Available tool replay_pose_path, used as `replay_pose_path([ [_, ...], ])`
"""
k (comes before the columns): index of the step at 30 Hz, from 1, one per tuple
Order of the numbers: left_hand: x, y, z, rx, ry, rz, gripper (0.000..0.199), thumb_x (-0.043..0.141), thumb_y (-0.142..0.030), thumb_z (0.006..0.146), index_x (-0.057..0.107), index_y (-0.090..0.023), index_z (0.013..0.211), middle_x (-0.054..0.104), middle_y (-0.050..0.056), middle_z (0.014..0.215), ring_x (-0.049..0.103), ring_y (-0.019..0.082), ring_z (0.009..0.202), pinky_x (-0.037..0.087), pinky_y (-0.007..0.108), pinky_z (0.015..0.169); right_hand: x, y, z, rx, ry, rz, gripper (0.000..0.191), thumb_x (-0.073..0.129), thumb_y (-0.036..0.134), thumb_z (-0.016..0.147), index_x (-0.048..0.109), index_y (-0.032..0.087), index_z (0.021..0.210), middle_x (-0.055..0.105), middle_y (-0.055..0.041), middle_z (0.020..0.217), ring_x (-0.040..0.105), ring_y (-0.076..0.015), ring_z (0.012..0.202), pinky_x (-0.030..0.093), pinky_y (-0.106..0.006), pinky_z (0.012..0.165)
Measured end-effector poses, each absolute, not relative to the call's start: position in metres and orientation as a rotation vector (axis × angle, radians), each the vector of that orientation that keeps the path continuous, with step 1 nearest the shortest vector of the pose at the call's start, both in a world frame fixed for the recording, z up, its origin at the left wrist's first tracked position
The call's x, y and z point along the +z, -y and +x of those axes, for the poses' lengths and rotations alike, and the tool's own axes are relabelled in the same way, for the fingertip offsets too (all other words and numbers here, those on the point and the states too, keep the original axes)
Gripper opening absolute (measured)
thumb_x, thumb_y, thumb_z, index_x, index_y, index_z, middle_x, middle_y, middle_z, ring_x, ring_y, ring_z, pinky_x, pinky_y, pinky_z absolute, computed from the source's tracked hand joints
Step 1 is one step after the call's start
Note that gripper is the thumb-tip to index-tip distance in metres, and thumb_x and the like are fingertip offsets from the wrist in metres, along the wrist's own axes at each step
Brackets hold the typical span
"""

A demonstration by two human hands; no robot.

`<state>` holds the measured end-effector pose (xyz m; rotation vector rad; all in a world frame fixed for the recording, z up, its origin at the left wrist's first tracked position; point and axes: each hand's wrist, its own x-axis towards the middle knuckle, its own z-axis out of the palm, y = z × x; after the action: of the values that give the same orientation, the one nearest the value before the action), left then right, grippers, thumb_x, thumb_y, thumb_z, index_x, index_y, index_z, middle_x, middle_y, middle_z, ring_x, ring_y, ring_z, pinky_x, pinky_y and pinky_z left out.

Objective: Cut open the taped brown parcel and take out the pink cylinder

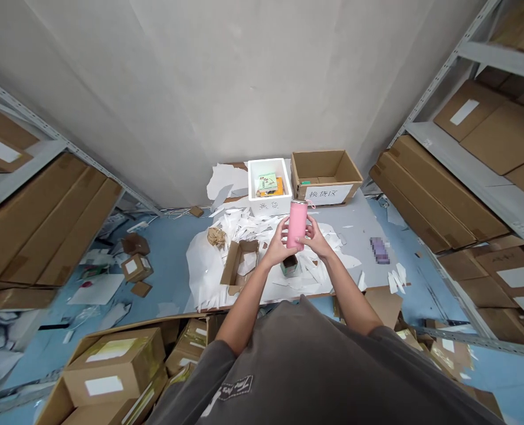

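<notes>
A pink tumbler (297, 225) with a metallic rim and a small strap loop at its top stands upright between my hands, above the table. My left hand (278, 243) wraps its left side, fingers closed against it. On the other side, my right hand (315, 239) grips the lower part of the same tumbler. Just below them on the table is a small box (290, 265) with a dark opening and greenish sides. Left of my left forearm lies an open cardboard box (231, 265) with white paper inside.
Shredded white paper (239, 223) covers much of the table. Behind stand a white foam box (269, 206) holding packets and a cardboard bin (328, 193) with a handwritten label. Shelves of cartons (439, 189) flank both sides; a large box of cartons (111, 360) sits front left.
</notes>
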<state>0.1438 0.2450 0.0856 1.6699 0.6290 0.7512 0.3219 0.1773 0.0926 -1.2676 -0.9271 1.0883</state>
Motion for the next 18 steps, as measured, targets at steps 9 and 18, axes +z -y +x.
replay_pose_path([
  [9, 0.086, -0.232, 0.159, 0.765, -0.689, 1.790, 0.112, 0.088, -0.037, 0.080, 0.026, -0.035, 0.173, 0.051, 0.015, 0.156, 0.065, 0.031, 0.124, 0.061, 0.046, 0.099, 0.088, -0.168, 0.337, 1.053, 0.916, -1.299, 0.116, 0.098, 0.047, 0.066, 0.037, 0.038, 0.164, 0.067, -0.0106, 0.136, 0.070, -0.0346, 0.125, 0.058, -0.058, 0.109],
  [18, 0.081, -0.224, 0.168, 0.797, -0.783, 1.675, 0.122, 0.096, -0.044, 0.071, 0.029, -0.032, 0.171, 0.052, 0.016, 0.153, 0.064, 0.033, 0.127, 0.061, 0.047, 0.098, 0.089, -0.165, 0.340, 1.023, 0.935, -1.339, 0.114, 0.096, 0.048, 0.067, 0.038, 0.038, 0.165, 0.065, -0.0097, 0.131, 0.070, -0.0328, 0.115, 0.062, -0.053, 0.097],
])
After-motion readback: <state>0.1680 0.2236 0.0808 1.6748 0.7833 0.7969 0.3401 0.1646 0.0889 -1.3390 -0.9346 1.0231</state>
